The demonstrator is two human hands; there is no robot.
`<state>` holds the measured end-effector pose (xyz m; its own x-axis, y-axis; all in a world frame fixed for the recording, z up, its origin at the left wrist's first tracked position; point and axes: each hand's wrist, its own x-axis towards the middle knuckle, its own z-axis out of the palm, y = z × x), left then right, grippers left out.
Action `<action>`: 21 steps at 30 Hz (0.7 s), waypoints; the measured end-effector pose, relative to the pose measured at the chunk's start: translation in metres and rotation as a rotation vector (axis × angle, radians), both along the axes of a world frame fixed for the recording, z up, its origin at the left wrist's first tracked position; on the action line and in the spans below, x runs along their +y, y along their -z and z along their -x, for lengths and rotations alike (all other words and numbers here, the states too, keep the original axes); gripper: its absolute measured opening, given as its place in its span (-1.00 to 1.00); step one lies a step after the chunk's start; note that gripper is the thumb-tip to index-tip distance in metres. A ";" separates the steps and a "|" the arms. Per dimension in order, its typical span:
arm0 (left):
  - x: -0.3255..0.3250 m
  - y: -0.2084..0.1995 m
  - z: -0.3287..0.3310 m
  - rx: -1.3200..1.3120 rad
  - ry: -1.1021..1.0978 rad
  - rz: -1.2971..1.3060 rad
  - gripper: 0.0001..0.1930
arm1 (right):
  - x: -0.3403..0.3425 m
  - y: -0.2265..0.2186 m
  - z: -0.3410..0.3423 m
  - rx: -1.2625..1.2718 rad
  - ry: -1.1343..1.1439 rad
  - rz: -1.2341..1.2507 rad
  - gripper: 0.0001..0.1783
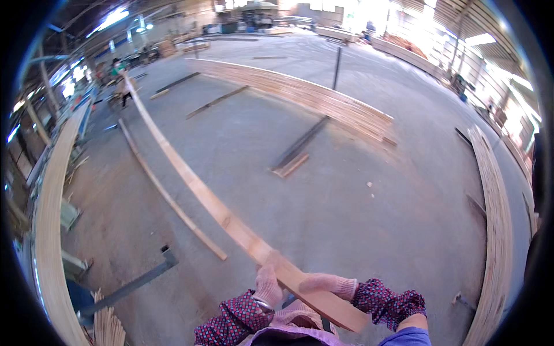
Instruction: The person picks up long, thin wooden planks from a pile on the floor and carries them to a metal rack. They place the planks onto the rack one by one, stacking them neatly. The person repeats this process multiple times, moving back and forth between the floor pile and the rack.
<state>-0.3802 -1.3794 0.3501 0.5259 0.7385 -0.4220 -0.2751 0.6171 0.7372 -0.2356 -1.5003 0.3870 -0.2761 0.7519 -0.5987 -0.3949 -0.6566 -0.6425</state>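
A long wooden plank runs from just in front of me to the far left. My left hand, in a pink knit glove, grips its left edge near the close end. On the right edge, slightly nearer that end, my right hand is closed in a matching glove. The fingertips under the board are hidden. Patterned sleeve covers wrap both forearms. Far off, another person stands at the plank's other end; their hands are too small to make out.
A thin wooden strip lies left of the plank. Stacked boards rest beyond, near an upright metal post. Another board stack lines the right side. At left are a long pale board and a metal bar.
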 end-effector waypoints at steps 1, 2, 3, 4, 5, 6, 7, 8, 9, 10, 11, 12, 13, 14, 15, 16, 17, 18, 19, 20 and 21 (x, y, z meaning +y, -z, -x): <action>0.001 0.003 -0.010 0.016 -0.031 0.161 -0.53 | 0.006 0.008 -0.011 0.008 -0.031 -0.012 -0.43; 0.003 0.006 -0.021 -0.034 -0.063 0.279 -0.54 | 0.011 0.016 -0.022 -0.009 -0.019 -0.056 -0.39; 0.005 0.007 -0.031 -0.017 -0.057 0.288 -0.55 | 0.014 0.021 -0.033 -0.038 -0.037 -0.076 -0.36; 0.006 0.010 -0.040 -0.006 -0.028 0.367 -0.54 | 0.014 0.026 -0.044 -0.071 -0.059 -0.091 -0.33; 0.012 0.013 -0.049 -0.046 0.005 0.415 -0.54 | 0.016 0.031 -0.056 -0.083 -0.066 -0.077 -0.25; 0.022 0.019 -0.062 -0.141 0.056 0.441 -0.54 | 0.019 0.036 -0.073 -0.098 -0.085 -0.054 -0.23; 0.035 0.024 -0.076 -0.131 0.086 0.405 -0.51 | 0.027 0.043 -0.090 -0.109 -0.098 -0.037 -0.20; 0.053 0.031 -0.089 -0.071 0.055 0.397 -0.50 | 0.032 0.051 -0.103 -0.138 -0.118 0.018 -0.17; 0.075 0.041 -0.102 -0.091 0.046 0.359 -0.49 | 0.025 0.054 -0.119 0.051 -0.067 0.006 -0.16; 0.097 0.052 -0.132 -0.070 0.022 0.342 -0.48 | 0.027 0.061 -0.149 0.011 -0.051 0.036 -0.16; 0.129 0.062 -0.146 -0.064 0.011 0.300 -0.49 | 0.032 0.068 -0.160 0.000 -0.046 0.035 -0.16; 0.152 0.071 -0.166 0.027 -0.036 0.308 -0.49 | 0.033 0.072 -0.179 -0.033 -0.067 0.091 -0.16; 0.167 0.081 -0.198 0.055 -0.098 0.268 -0.48 | 0.038 0.076 -0.209 -0.073 -0.082 0.105 -0.15; 0.181 0.087 -0.224 0.122 -0.176 0.248 -0.47 | 0.041 0.076 -0.232 -0.090 -0.078 0.035 -0.15; 0.193 0.092 -0.254 0.166 -0.256 0.218 -0.47 | 0.045 0.075 -0.256 -0.155 -0.090 0.000 -0.14; 0.202 0.097 -0.287 0.113 -0.212 0.203 -0.45 | 0.048 0.072 -0.286 -0.267 -0.121 -0.005 -0.14; 0.200 0.097 -0.306 0.090 -0.177 0.205 -0.44 | 0.044 0.064 -0.305 -0.133 -0.036 0.010 -0.11; 0.203 0.096 -0.323 0.077 -0.143 0.216 -0.43 | 0.045 0.056 -0.327 -0.169 -0.058 0.086 -0.11; 0.200 0.094 -0.344 0.118 -0.102 0.197 -0.42 | 0.047 0.051 -0.356 -0.213 -0.092 0.133 -0.11; 0.201 0.093 -0.365 0.127 -0.086 0.161 -0.41 | 0.059 0.047 -0.384 -0.275 -0.141 0.155 -0.11; 0.212 0.094 -0.388 0.113 -0.085 0.131 -0.41 | 0.068 0.045 -0.402 -0.313 -0.105 0.065 -0.13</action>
